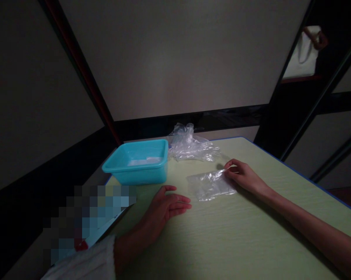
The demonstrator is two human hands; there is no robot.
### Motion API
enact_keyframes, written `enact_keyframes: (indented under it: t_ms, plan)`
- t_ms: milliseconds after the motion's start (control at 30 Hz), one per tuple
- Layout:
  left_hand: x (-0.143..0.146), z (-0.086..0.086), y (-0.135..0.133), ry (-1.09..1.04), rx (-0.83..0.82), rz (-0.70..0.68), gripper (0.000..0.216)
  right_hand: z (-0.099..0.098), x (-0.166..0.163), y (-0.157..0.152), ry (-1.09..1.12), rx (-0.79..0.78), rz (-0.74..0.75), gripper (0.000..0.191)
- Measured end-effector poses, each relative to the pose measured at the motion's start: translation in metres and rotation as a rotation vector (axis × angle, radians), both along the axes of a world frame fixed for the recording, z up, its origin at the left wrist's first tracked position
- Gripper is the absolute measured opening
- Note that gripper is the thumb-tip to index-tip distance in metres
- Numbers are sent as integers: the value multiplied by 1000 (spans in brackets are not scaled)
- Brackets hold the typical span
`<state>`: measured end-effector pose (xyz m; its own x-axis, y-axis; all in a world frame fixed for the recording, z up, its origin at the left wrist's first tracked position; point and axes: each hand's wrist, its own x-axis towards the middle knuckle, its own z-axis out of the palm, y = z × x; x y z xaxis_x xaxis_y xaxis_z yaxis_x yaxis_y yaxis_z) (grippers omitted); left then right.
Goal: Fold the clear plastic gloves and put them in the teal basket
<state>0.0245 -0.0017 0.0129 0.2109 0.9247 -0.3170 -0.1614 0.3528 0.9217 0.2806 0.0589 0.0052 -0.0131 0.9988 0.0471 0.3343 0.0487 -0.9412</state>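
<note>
A clear plastic bag (208, 186) lies nearly flat on the pale green table (239, 237). My right hand (243, 175) pinches its upper right corner between thumb and fingers. Left of the bag, my left hand (167, 205) hovers over or rests on the table with its fingers stretched out, holding nothing; whether it touches the tabletop I cannot tell. Behind my left hand stands a turquoise plastic basin (144, 175) with flat whitish items (143, 160) inside, too dim to make out. A crumpled heap of clear plastic bags (190, 146) sits to the right of the basin.
At the lower left, a light blue object (105, 229) at the table's edge is mostly blurred out. Cabinet panels (175, 62) rise right behind the table. A white bag (305, 54) stands in a dark recess at the upper right.
</note>
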Motion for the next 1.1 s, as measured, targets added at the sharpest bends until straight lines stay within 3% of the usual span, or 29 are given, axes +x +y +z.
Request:
enact_keyframes:
  t_ms: [300,500,600,700,767,900,967,1100]
  plan:
    - [0,2,-2,15,43,-16,24,13,16,-5,35,-200,174,33]
    - [0,1,3,27,44,15,27,13,2,-20,50,-324,307,37]
    - [-1,-1,6,30,50,37,32,14,-14,-37,66,-429,466,40]
    - [-2,-2,6,20,56,40,33,17,-26,-49,71,-521,729,36]
    - [-2,-2,6,17,59,38,32,19,-25,-49,16,-402,737,30]
    - [-2,-2,5,27,76,16,29,22,-6,-30,-329,187,295,12]
    - [-3,-3,5,24,85,5,28,21,3,-21,-476,256,214,8]
    - [-4,-6,6,15,97,-5,26,15,8,-16,-576,193,228,3]
